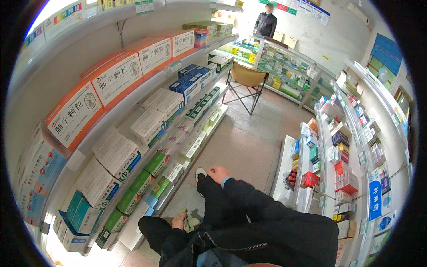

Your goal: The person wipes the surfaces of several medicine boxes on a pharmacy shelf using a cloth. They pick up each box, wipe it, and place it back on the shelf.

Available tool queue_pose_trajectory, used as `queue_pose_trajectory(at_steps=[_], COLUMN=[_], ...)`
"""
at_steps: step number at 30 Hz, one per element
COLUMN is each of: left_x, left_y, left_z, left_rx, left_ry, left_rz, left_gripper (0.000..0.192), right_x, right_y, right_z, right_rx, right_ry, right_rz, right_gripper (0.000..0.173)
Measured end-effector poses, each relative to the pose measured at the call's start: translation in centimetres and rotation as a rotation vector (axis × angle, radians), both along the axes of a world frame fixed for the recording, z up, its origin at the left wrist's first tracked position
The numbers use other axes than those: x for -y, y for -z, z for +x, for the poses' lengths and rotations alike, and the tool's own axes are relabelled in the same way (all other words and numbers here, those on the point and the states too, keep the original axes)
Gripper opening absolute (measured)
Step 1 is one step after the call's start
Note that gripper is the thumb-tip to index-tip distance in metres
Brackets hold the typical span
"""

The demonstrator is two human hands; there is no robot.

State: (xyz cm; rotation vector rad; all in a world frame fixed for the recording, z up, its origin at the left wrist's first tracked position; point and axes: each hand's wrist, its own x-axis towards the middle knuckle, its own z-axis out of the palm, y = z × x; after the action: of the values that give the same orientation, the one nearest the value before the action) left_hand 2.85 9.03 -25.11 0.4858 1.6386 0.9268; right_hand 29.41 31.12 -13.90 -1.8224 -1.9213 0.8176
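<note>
Low in the picture, my left hand [178, 221] is closed around a crumpled pale green cloth [191, 221], held beside my bent knee. My right hand [218, 174] is curled near my other knee, above the shoe; I cannot tell whether anything small is inside it. To the left of both hands runs a tiered shelf of medicine boxes. Its lower tiers hold green and white cartons [143, 183], and the tier above has large white cartons [100, 183]. Higher up stand orange and white granule boxes [117, 78].
A tan folding chair [247, 75] stands on the tiled floor [245, 140] ahead. Behind it is a glass display counter [283, 68], with a person [266, 21] in a dark jacket beyond. A second stocked shelf [287, 160] lines the right side, with red boxes [310, 179] and small bottles [291, 178].
</note>
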Motion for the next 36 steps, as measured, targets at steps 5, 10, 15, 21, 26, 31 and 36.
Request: queue_pose_trajectory(at_steps=[5,10,15,21,26,31,36], left_x=[-7.0,-13.7,-15.8,-18.0,-18.8,-19.0,-18.4], left_y=[-7.4,-19.2,-28.4,-30.6,-30.4,-29.3,-28.9], left_z=[-1.7,-3.2,-2.2,3.1,4.7,6.1,7.2], left_rx=[-0.160,-0.456,-0.458,-0.352,-0.210,-0.342,-0.308], left_ry=[0.072,0.190,0.425,0.649,0.766,0.803,0.691], left_rz=[0.470,0.737,0.841,0.851,0.845,0.978,0.861], left_gripper=[0.050,0.043,0.048,0.096,0.094,0.038,0.026], right_x=[-6.2,-5.4,-2.9,-0.1,1.8,3.2,3.8], right_y=[-9.0,-12.9,-15.2,-17.5,-19.2,-19.9,-20.9], right_z=[1.6,5.0,6.0,4.0,2.9,2.4,3.2], right_rx=[-2.092,-1.544,-1.355,-1.078,-0.852,-0.709,-0.456], right_ry=[-0.256,-0.558,-0.484,-0.385,-0.417,-0.354,-0.510], right_rz=[-1.104,-0.460,-0.297,-0.298,-0.299,-0.265,0.070], right_gripper=[0.041,0.108,0.116,0.094,0.068,0.020,0.023])
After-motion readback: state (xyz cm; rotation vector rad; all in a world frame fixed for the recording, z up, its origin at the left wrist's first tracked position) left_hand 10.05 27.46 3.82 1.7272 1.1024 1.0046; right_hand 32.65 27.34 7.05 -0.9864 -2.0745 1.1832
